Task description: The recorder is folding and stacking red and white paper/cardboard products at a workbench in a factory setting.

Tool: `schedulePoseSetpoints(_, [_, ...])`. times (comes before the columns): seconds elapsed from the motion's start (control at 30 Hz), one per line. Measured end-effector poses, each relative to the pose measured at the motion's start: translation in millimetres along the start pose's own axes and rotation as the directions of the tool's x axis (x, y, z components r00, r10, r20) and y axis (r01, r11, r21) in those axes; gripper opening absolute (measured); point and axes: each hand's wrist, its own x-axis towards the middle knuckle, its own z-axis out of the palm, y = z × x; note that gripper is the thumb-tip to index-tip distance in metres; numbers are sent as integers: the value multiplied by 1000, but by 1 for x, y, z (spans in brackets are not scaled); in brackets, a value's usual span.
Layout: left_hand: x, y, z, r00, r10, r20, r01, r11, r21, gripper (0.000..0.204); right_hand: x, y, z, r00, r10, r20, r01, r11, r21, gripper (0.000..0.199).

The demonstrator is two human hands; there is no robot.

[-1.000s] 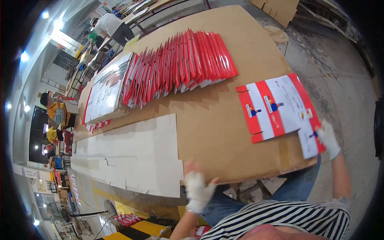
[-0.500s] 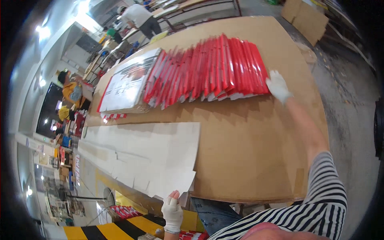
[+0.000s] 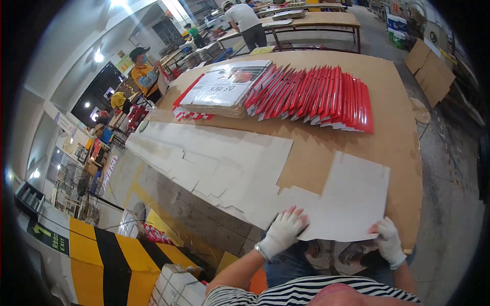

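Both my hands wear white gloves with the fingertips bare. My left hand lies with its fingers apart on the near edge of the white sheets, where the overlapping row meets a separate white sheet. My right hand pinches that separate sheet at its near right corner. The sheet lies flat on the brown table top, its near edge reaching the table's front edge. To its left, a fanned row of overlapping white sheets runs toward the far left.
Across the table stands a long row of red glossy packs, leaning on one another. Left of it lies a stack of white printed bags. A yellow-black striped barrier is at lower left. People work at other tables beyond.
My right hand has come back from the red packs to the near sheet's corner. My left hand has moved onto the sheets. One white sheet now lies farther right, and the view has turned.
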Motion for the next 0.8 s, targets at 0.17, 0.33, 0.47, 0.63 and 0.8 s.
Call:
schedulePoseSetpoints(0.17, [37, 17, 0, 961, 278, -8, -271, 932, -241, 42, -82, 36, -30, 981, 182, -66, -175, 979, 105, 25])
schedulePoseSetpoints(0.33, [56, 27, 28, 948, 248, -198, -290, 929, -228, 32, -122, 36, -61, 937, 346, 41, -347, 912, 218, 24])
schedulePoseSetpoints(0.47, [79, 30, 29, 943, 291, -164, -333, 790, -514, 22, -168, 79, -48, 838, 545, -8, -465, 722, 513, 13])
schedulePoseSetpoints(0.63, [97, 63, 42, 978, -209, -29, 185, 915, -358, 34, -181, 66, -24, 925, 299, -235, -373, 833, -408, 16])
schedulePoseSetpoints(0.8, [92, 68, 44, 939, 303, -161, -336, 907, -255, 43, -172, 31, -33, 892, 435, -125, -452, 845, -285, 55])
